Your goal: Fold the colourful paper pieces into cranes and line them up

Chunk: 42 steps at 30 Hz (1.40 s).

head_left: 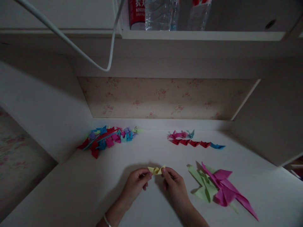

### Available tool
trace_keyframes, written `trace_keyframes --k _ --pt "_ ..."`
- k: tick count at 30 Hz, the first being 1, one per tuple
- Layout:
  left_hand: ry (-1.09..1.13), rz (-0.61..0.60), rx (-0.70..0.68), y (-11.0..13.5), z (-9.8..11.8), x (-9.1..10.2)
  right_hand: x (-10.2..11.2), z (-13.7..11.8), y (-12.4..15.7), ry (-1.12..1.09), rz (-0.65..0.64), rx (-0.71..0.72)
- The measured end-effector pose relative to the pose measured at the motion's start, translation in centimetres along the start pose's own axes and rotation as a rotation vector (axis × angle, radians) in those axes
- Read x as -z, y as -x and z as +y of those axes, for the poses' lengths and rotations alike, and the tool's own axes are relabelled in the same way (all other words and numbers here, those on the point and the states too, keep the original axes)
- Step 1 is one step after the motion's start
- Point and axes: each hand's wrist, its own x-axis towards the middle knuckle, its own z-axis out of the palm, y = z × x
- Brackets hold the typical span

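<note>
Between my two hands, over the white desk, is a small folded yellow paper boat [156, 171] with pointed ends. My left hand [137, 183] pinches its left tip between thumb and fingers, and a pale bracelet sits on that wrist. The right tip is pinched in my right hand [174, 183]. To the right of that hand lie large folded paper pieces, one light green [205, 186] and one magenta [224, 187], overlapping each other.
A pile of colourful folded paper [106, 137] lies at the back left. A row of red and blue paper boats [195, 144] and small paper cranes [181, 135] stand at the back right. A white cable [78, 50] hangs in front. Plastic bottles [158, 15] stand on the shelf above.
</note>
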Motion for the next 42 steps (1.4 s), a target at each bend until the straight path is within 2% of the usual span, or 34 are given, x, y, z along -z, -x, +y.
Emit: trace_keyframes --k 9,16,22,26,29,32,34,36,37,39,42 --pt "-0.020 0.029 -0.061 0.6 1.3 -0.2 -0.1 -0.4 0.1 -0.042 -0.007 -0.001" --pt "-0.191 -0.024 -0.069 0.6 1.1 -0.2 0.0 -0.3 0.2 -0.064 -0.014 0.000" --pt "-0.219 -0.022 -0.064 0.7 1.2 -0.4 -0.3 -0.5 0.3 -0.106 -0.010 0.002" --pt "-0.219 0.008 -0.049 0.7 1.2 -0.4 -0.5 -0.5 0.2 -0.222 0.028 -0.015" --pt "-0.164 0.059 -0.033 0.3 1.2 -0.3 -0.4 -0.4 0.3 -0.337 0.093 -0.054" --pt "-0.147 0.050 -0.015 -1.1 2.2 -0.7 -0.3 -0.4 0.8 -0.265 0.019 -0.072" --pt "-0.190 0.012 -0.029 -2.6 3.7 -1.6 -0.3 -0.3 1.3 -0.100 -0.101 -0.042" --pt "-0.273 -0.009 -0.084 -4.6 5.6 -3.4 -0.3 -0.3 1.7 0.073 -0.191 0.014" --pt "-0.343 -0.030 -0.126 -5.6 6.5 -4.6 -0.4 -0.4 1.9 0.148 -0.218 0.048" --pt "-0.576 -0.107 -0.305 -7.7 7.9 -7.3 -0.4 -0.4 2.1 0.256 -0.243 0.116" --pt "-0.674 -0.124 -0.385 -10.6 8.1 -11.0 -0.3 -0.5 2.1 0.341 -0.259 0.186"
